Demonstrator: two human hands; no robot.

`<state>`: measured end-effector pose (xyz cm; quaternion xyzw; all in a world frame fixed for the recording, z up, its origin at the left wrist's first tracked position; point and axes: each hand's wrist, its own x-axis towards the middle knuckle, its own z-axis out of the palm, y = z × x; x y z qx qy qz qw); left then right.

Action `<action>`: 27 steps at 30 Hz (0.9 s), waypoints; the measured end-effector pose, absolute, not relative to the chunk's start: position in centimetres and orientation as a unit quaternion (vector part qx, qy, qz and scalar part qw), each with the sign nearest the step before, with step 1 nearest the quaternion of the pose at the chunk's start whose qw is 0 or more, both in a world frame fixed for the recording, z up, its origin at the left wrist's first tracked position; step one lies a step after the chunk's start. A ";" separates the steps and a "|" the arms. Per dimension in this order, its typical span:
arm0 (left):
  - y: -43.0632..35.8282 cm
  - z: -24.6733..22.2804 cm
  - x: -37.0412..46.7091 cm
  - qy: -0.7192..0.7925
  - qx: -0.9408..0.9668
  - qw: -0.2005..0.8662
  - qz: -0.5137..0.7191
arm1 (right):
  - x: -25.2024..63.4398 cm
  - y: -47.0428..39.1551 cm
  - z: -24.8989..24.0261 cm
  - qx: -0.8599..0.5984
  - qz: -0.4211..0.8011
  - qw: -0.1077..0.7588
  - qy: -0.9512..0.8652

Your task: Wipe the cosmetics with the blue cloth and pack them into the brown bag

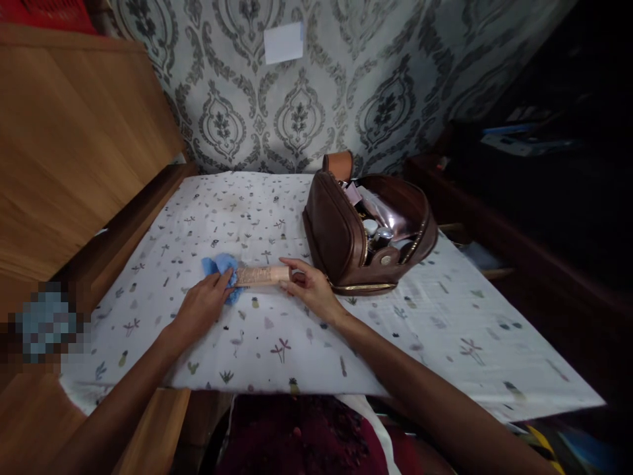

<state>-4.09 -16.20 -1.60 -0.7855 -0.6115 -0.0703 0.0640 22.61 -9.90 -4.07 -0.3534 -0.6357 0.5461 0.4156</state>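
A long beige tube [260, 276] with a patterned left part lies level between my two hands, just above the white printed table cover. My left hand [210, 297] is closed on a crumpled blue cloth [226, 265], which wraps round the tube's left end. The fingers of my right hand [311, 287] pinch the tube's plain right end. To the right of my hands stands a brown leather bag [336, 231], unzipped, with a shiny pink pouch [390, 214] and several small cosmetic items inside.
The patterned cover [277, 349] spreads over the table. A wooden panel [74, 125] rises at the left, with a red basket [47, 14] above it. Behind is a patterned wall with a white paper [283, 43]. Dark furniture stands at the right.
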 end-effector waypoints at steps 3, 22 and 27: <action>-16.4 -0.3 -3.6 -0.629 -0.775 0.059 -0.024 | 22.6 -9.9 -4.2 -0.357 0.492 0.440 -0.661; -15.8 -1.8 3.3 -0.458 -0.853 0.199 -0.153 | 21.9 -10.1 -4.1 -0.360 0.565 0.446 -0.593; -15.7 -2.1 -0.5 -0.526 -0.822 0.194 -0.100 | 21.9 -10.0 -4.4 -0.366 0.551 0.448 -0.602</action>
